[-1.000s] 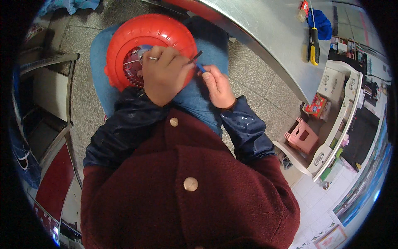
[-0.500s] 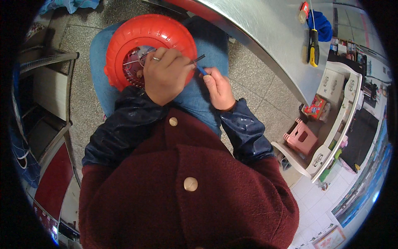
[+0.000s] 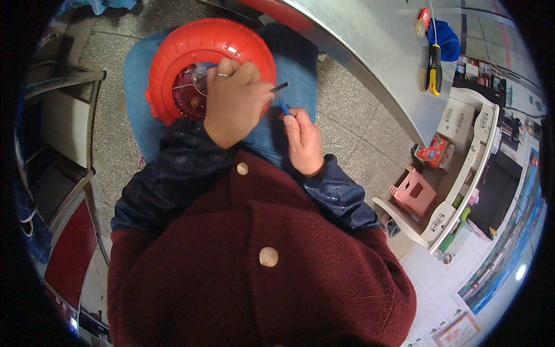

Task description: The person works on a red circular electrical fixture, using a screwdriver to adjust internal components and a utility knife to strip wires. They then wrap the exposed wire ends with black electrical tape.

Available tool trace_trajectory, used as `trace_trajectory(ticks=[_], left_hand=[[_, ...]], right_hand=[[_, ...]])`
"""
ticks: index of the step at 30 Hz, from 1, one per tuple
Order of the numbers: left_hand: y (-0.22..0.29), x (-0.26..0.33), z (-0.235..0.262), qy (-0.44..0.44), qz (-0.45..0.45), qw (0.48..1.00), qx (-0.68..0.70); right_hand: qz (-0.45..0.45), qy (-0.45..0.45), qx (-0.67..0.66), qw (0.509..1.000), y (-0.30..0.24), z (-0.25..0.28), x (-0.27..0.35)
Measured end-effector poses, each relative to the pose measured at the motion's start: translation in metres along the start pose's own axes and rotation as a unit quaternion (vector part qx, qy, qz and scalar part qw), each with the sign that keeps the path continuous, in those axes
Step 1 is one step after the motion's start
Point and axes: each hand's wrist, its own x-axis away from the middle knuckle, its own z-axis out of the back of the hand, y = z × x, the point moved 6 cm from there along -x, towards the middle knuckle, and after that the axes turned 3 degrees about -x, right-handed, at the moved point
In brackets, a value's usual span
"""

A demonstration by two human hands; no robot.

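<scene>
A round red plastic housing [image 3: 211,34] rests on my lap, its middle opening showing thin wires [image 3: 186,87] and small parts. My left hand [image 3: 234,110], with a ring on one finger, lies across the right side of that opening. Its thumb and forefinger are pinched beside a short dark strip [image 3: 281,87], which juts out to the right. Just to the right, my right hand [image 3: 303,139] is closed around a slim blue stick-like piece [image 3: 284,106]. The upper end of the blue piece points at the left fingertips; whether it joins the dark strip I cannot tell.
A metal-topped table [image 3: 370,63] stands at the upper right, bearing a yellow-and-black screwdriver [image 3: 435,72] and a blue cloth [image 3: 445,41]. Beyond it are a pink stool [image 3: 414,194] and a white cabinet [image 3: 459,115]. A dark-framed rack [image 3: 63,110] stands at the left.
My right hand has moved slightly down, away from the left, and more of the blue piece shows. The left hand has shifted only a little; the housing stays on my lap.
</scene>
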Motion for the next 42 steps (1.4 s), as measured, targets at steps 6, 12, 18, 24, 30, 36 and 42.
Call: trace_trajectory(ticks=[6,12,18,24,30,36,42], left_hand=[[-0.001,-0.001,0.0,0.034,-0.005,0.999,0.002],[-0.002,-0.001,0.001,0.061,-0.01,0.998,-0.012],[0.0,0.001,0.001,0.056,-0.013,0.998,0.0],[0.0,0.002,-0.002,0.061,-0.003,0.998,0.005],[0.001,0.003,-0.001,0.079,-0.013,0.997,0.007],[0.003,0.004,-0.002,0.096,-0.029,0.995,0.014],[0.005,0.005,-0.003,0.104,-0.035,0.994,-0.003]], right_hand=[[0.0,0.023,0.014,1.0,-0.014,-0.003,-0.002],[0.019,0.045,0.027,0.998,-0.022,-0.003,-0.005],[-0.062,0.038,-0.024,0.997,0.0,-0.003,0.012],[-0.075,0.045,-0.113,0.99,0.006,-0.016,0.015],[-0.124,0.007,-0.263,0.957,0.0,-0.027,0.007],[-0.144,-0.009,-0.291,0.946,0.002,-0.031,0.021],[-0.152,-0.017,-0.287,0.945,-0.001,-0.034,0.019]])
